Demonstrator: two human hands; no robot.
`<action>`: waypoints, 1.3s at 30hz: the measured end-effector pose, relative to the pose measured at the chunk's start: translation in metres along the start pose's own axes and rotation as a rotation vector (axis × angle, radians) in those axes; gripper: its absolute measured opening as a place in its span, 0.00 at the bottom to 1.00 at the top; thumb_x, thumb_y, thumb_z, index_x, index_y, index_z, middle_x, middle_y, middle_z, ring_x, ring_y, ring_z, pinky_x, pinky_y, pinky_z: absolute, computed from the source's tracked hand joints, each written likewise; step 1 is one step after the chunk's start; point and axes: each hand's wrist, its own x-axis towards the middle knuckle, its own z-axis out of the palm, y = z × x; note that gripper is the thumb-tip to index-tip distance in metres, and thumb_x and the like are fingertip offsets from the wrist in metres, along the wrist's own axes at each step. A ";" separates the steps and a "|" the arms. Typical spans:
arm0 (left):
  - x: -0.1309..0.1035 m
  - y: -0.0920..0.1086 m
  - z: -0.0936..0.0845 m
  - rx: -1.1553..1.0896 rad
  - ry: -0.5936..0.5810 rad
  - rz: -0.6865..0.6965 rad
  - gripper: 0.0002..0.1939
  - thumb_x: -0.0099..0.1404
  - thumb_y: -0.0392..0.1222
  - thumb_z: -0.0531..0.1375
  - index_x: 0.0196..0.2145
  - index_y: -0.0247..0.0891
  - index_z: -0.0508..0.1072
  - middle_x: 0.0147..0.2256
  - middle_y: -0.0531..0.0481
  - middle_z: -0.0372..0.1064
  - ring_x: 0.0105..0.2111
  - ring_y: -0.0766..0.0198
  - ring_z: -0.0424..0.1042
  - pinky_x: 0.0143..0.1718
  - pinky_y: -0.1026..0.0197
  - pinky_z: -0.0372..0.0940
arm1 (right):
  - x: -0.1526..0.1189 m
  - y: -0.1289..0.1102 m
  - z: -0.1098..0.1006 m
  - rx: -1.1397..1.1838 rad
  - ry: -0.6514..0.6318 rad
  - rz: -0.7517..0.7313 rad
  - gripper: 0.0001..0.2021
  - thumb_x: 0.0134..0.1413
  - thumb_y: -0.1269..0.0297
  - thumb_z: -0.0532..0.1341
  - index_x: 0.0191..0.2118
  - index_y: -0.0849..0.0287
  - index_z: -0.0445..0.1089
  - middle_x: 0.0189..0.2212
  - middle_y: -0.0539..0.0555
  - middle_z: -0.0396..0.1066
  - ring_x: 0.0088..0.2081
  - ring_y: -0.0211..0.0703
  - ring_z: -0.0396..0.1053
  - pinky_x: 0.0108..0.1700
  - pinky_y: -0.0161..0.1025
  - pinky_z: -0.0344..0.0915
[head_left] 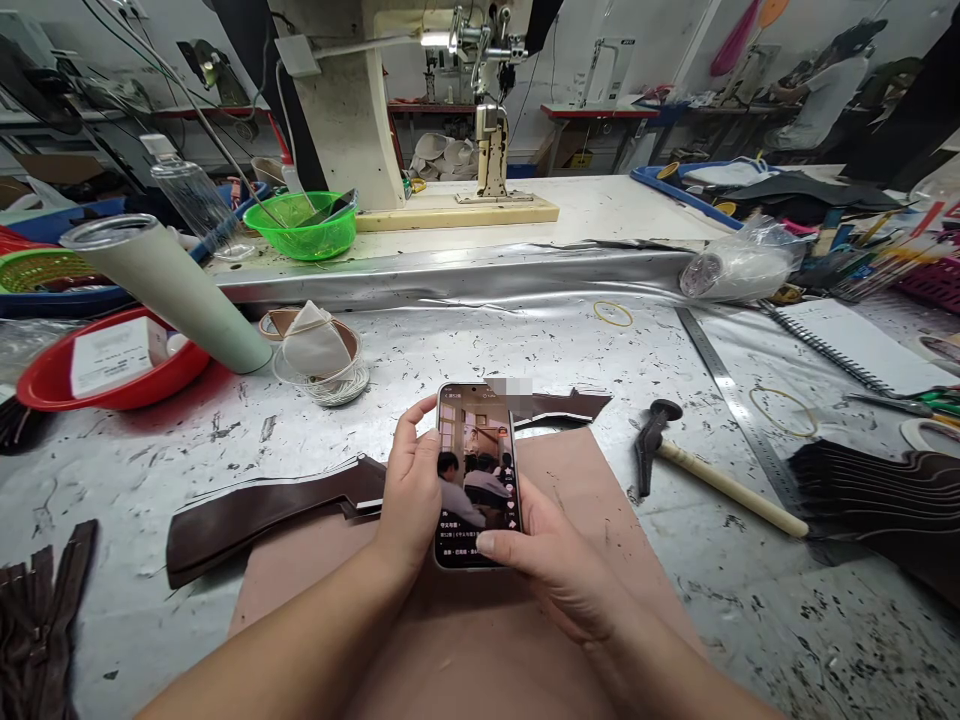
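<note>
- Head view: curling the fingers of the left hand (411,482) partway round the left edge of the phone (474,470), gripping it.
- Cupping the lower right corner in the right hand (564,565), bending some fingers out of sight behind and laying the thumb over the bottom of the screen.
- Holding the phone tilted, screen toward the wearer, above the tan sheet (465,665); apparently viewing a video.
- For any next reach to the dark piece (255,515), probably calling for setting the phone down and freeing a hand.
- Leaving that piece lying beyond the left wrist, overlapping the sheet.
- Leaving the hammer (720,482) untouched right of the sheet, near the ruler (712,360) and strips (874,490).
- Facing the sewing machine (334,115) beyond.
</note>
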 end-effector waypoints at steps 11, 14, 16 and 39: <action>0.003 -0.004 -0.002 0.026 0.001 0.033 0.19 0.62 0.45 0.53 0.51 0.43 0.63 0.31 0.53 0.72 0.24 0.66 0.69 0.26 0.65 0.64 | 0.000 0.001 -0.002 0.002 0.033 0.041 0.27 0.35 0.76 0.55 0.47 0.55 0.67 0.40 0.49 0.72 0.46 0.48 0.65 0.46 0.41 0.59; 0.003 -0.005 -0.003 0.015 0.001 0.024 0.19 0.62 0.45 0.53 0.51 0.44 0.63 0.30 0.55 0.71 0.21 0.68 0.66 0.27 0.65 0.63 | -0.001 -0.001 0.001 -0.006 0.030 0.039 0.27 0.35 0.75 0.59 0.48 0.55 0.65 0.40 0.50 0.72 0.47 0.49 0.65 0.49 0.45 0.58; 0.004 -0.005 -0.003 0.022 0.009 0.021 0.19 0.62 0.45 0.53 0.51 0.45 0.63 0.30 0.56 0.71 0.22 0.69 0.66 0.29 0.65 0.64 | -0.001 -0.001 0.002 -0.021 0.028 0.028 0.27 0.34 0.74 0.61 0.47 0.55 0.65 0.40 0.50 0.72 0.46 0.49 0.65 0.49 0.46 0.58; 0.002 -0.001 -0.001 0.009 0.018 0.002 0.16 0.61 0.42 0.53 0.48 0.45 0.64 0.28 0.56 0.70 0.19 0.71 0.63 0.23 0.69 0.61 | -0.001 -0.001 0.001 -0.015 0.046 0.049 0.27 0.32 0.76 0.57 0.46 0.56 0.66 0.36 0.49 0.71 0.38 0.43 0.65 0.40 0.37 0.59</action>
